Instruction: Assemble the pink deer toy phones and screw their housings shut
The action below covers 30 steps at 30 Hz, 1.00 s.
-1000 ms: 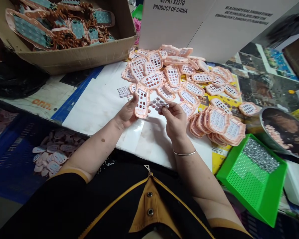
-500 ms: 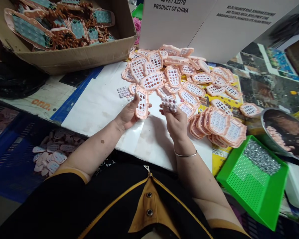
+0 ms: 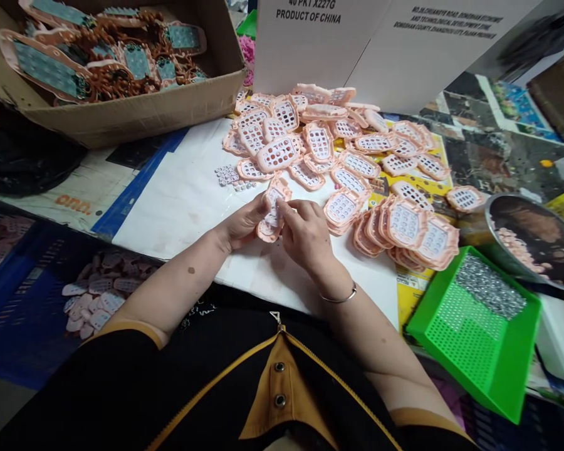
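My left hand (image 3: 240,223) holds a pink toy-phone cover (image 3: 273,213) with rows of button holes, just above the white sheet (image 3: 178,200). My right hand (image 3: 305,237) meets it from the right, fingertips pressing a pale keypad piece against the cover; the keypad is mostly hidden under the fingers. A heap of the same pink covers (image 3: 338,144) lies just beyond both hands. Two loose keypad pieces (image 3: 228,174) lie on the sheet to the left of the heap.
A cardboard box (image 3: 122,113) of brown assembled pieces stands at the back left. A green tray (image 3: 470,341) with small metal parts and a metal bowl (image 3: 531,241) sit at the right. A blue crate (image 3: 32,313) with pale keypads is at the lower left. White cartons (image 3: 380,44) stand behind.
My right hand brought the keypad piece from the right over onto the cover. Both hands came together and lowered toward the sheet.
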Each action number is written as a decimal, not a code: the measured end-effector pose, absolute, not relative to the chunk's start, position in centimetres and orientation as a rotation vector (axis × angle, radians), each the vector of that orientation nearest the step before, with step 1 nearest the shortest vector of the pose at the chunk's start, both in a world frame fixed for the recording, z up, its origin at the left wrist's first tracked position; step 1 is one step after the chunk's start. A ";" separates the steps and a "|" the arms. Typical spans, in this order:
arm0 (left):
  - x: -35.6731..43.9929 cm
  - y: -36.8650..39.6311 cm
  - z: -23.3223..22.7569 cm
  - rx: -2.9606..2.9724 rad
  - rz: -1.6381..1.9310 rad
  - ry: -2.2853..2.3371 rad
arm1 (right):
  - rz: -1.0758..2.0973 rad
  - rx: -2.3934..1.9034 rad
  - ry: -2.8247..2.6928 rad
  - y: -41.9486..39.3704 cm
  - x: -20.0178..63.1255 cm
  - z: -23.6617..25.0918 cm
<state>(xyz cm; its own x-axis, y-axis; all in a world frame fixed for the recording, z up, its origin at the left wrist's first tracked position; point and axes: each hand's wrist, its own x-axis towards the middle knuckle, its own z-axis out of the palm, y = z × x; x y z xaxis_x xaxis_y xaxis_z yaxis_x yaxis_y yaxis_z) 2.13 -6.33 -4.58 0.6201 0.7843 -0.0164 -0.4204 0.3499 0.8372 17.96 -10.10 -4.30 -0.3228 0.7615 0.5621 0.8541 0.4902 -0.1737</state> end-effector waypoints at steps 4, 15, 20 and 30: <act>2.2 -6.4 -4.3 0.925 0.826 0.449 | -0.205 -1.448 -2.274 -11.0 17.2 -3.4; 2.0 -6.0 -4.5 0.854 0.858 0.502 | -0.067 -1.262 -2.206 -11.3 17.4 -2.9; 2.0 -5.9 -4.1 0.773 0.850 0.588 | -0.254 -1.150 -2.330 -11.6 16.6 -3.3; 1.9 -6.3 -3.4 1.085 0.741 0.835 | -0.480 -1.795 -2.068 -11.5 22.7 -1.0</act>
